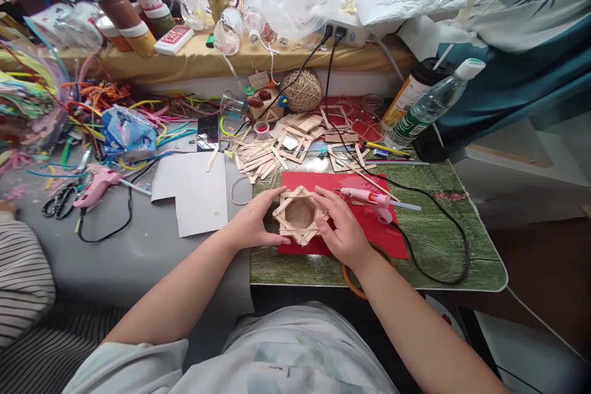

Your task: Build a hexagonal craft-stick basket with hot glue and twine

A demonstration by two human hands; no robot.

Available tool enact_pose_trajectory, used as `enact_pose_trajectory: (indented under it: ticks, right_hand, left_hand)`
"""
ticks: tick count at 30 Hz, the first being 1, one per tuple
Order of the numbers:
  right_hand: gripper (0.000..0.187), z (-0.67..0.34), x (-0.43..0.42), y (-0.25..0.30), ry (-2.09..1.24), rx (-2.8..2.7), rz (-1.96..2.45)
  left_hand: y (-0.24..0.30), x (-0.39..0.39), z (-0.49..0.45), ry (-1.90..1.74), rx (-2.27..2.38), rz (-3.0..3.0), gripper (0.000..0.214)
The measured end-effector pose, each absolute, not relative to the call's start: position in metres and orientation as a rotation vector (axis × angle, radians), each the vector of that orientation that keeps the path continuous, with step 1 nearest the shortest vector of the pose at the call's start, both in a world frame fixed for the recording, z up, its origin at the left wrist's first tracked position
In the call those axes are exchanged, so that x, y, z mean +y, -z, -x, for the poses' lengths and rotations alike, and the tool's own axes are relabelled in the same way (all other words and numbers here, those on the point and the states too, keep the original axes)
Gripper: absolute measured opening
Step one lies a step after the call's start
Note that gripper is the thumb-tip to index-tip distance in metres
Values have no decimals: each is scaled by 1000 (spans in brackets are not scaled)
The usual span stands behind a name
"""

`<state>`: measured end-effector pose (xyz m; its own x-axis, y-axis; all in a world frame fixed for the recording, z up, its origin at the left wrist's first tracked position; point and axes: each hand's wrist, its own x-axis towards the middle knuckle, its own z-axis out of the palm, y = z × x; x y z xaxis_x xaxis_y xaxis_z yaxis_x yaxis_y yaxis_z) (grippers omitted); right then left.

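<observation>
Between my hands is a star-shaped box of stacked popsicle sticks point(302, 240), its round-looking hollow facing up. My left hand point(258, 218) grips its left side, thumb at the near corner and fingers at the far one. My right hand point(341, 228) grips the right side, with fingers along the top edge. Under the box lies a red sheet point(392, 240). Just right of my right hand, a pink glue gun point(369, 197) rests on that sheet with a glue stick poking out of its back. Part of an orange ring point(353, 283) shows beneath my right wrist.
Loose popsicle sticks point(261, 157) and square stick frames point(339, 157) lie beyond the box. A twine ball point(302, 89) sits behind them. A water bottle point(427, 111) stands back right. Black cable point(466, 246) loops at right. Grey card point(201, 197), scissors point(60, 200) and another pink glue gun point(99, 184) lie left.
</observation>
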<state>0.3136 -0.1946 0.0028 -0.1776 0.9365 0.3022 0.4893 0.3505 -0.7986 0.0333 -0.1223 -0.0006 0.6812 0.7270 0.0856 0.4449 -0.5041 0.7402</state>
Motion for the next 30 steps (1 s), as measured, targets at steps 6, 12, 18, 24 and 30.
enact_pose_trajectory:
  ticks: [6, 12, 18, 24, 30]
  right_hand:
    - [46, -313, -195, -2, -695, -1806, 1282]
    - [46, -314, -197, -3, -651, -1804, 1281]
    - [45, -313, -197, -2, -589, -1849, 1258]
    - [30, -315, -201, -4, -459, -1754, 1213]
    - [31, -319, -203, 1, -349, -1743, 1091]
  left_hand:
    - [-1, -121, -32, -540, 823, -2131, 122]
    - [-3, -120, -31, -576, 849, -2093, 103]
    - [-3, -118, -32, -581, 848, -2106, 103]
    - [-2, -118, -28, -996, 867, -1961, 80]
    - [-31, -109, 4, -1485, 1509, -1712, 35]
